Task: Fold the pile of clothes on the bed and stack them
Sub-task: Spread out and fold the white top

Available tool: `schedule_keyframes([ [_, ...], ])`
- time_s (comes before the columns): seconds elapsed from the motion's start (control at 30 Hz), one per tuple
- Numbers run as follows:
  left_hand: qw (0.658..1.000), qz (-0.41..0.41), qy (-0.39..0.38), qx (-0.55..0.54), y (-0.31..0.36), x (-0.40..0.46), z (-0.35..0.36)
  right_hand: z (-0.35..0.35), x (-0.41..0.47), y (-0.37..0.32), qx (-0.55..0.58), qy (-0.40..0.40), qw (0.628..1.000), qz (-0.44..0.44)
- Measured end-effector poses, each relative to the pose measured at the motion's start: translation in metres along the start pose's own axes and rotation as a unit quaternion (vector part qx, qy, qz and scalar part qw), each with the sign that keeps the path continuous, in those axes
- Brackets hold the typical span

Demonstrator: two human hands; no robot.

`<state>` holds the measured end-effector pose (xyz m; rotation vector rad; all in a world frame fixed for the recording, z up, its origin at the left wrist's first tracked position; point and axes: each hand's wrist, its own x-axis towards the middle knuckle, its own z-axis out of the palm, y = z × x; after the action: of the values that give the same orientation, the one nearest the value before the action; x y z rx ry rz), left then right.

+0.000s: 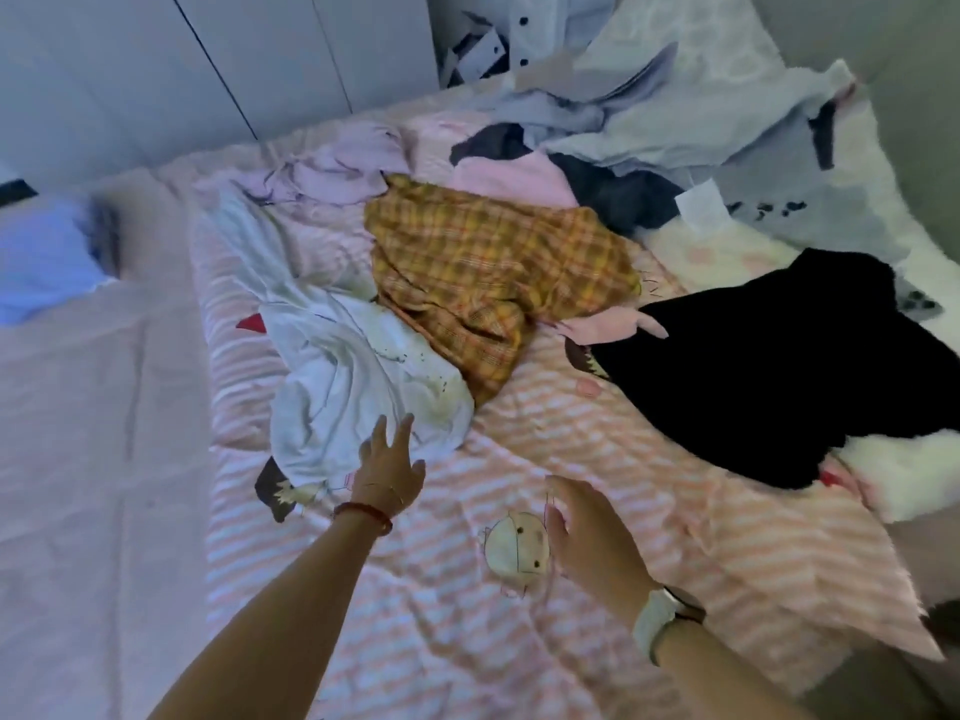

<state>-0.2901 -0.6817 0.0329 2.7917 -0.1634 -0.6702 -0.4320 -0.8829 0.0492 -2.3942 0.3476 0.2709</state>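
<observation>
Head view: the left hand [390, 466] is being held out over the bed [597, 511], fingers [378, 434] spread and straight, nothing being gripped; the fingertips are lying at the near edge of a crumpled white garment [353, 376], and contact cannot be told. A red cord bracelet [363, 514] and a thin gold bangle are being worn on that wrist. The right hand [592, 537] is being held low over the sheet, fingers loosely relaxed and holding nothing; a white-strapped watch [667, 618] is being worn on its wrist.

The bed is being covered by a soft pink-and-white striped sheet, wrinkled, printed with small cartoon figures. The unfolded pile is lying spread across the far half: the white garment, thin and bunched in folds, is overlapping a yellow-orange plaid cloth [493, 272], woven-looking and rumpled. A lilac garment [337, 171] is lying twisted behind them. A pale pink piece [514, 176] and a dark grey one [618, 194] are being partly covered by pale blue-grey clothes [649, 132] heaped at the far right. A black garment [779, 366], matte and shapeless, is lying at right, well apart from the hands, over a fluffy white blanket [898, 470]. A blue pillow [47, 257] is lying at far left.
</observation>
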Motion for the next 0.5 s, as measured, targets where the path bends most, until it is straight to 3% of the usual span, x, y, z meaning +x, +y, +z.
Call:
schedule_keyframes([
  [0.13,0.996,-0.063,0.013,0.062,-0.015,0.046,0.023,0.017,0.058,0.009,-0.016,-0.034,0.997,-0.067],
  [0.2,0.995,-0.075,0.013,0.065,-0.026,0.062,0.03,0.028,0.088,0.002,0.045,-0.04,0.994,-0.091],
  [0.3,0.988,-0.059,0.117,-0.081,-0.037,0.071,0.032,0.043,0.132,-0.022,0.18,-0.024,0.982,-0.053],
  [0.43,0.916,-0.079,0.246,-0.307,-0.046,0.034,0.017,0.065,0.165,-0.062,0.308,-0.039,0.948,0.077],
  [0.5,0.884,-0.068,0.283,-0.366,-0.055,-0.003,0.012,0.072,0.172,-0.081,0.341,-0.026,0.933,0.108],
])
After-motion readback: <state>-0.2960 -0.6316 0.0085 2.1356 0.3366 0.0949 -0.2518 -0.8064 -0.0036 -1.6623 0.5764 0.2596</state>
